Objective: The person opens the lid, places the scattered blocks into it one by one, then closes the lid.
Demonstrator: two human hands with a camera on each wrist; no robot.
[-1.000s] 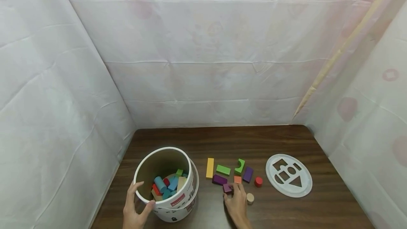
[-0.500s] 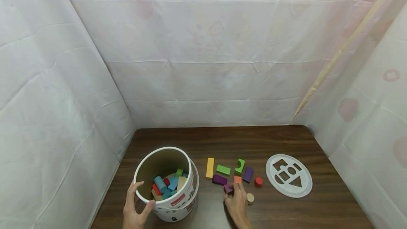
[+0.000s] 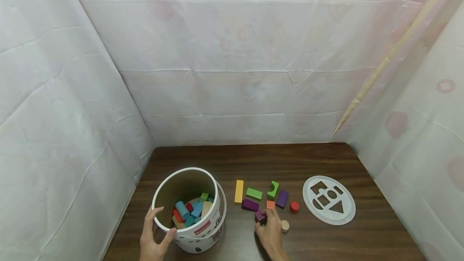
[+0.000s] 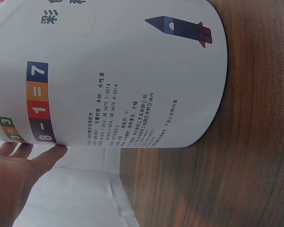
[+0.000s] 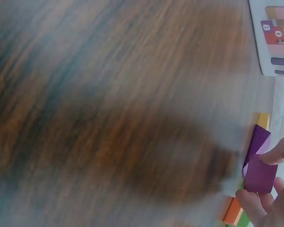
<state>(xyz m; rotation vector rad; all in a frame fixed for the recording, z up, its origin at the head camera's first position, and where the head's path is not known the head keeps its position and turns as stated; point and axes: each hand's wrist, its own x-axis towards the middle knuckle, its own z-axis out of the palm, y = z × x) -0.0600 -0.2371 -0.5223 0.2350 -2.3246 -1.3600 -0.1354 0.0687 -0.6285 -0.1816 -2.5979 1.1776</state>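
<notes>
Purple block [image 5: 260,177] between right fingers [image 5: 281,150], left fingers [image 4: 48,159] around the side of a white bucket [image 4: 137,52] with “8-1=7” [image 4: 38,97] in print

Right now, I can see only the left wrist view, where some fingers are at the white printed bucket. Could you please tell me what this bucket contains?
Observer: The white printed bucket contains a pile of coloured blocks.
Operator: Thank you. And what does the right hand hold, please?
Observer: It pinches a small purple block between thumb and fingers.
Operator: Does something flat lie on the dark brown wooden table?
Observer: Yes, a round white plate with cut-out shapes lies there, to the right of the small red cylinder in the head view.
</notes>
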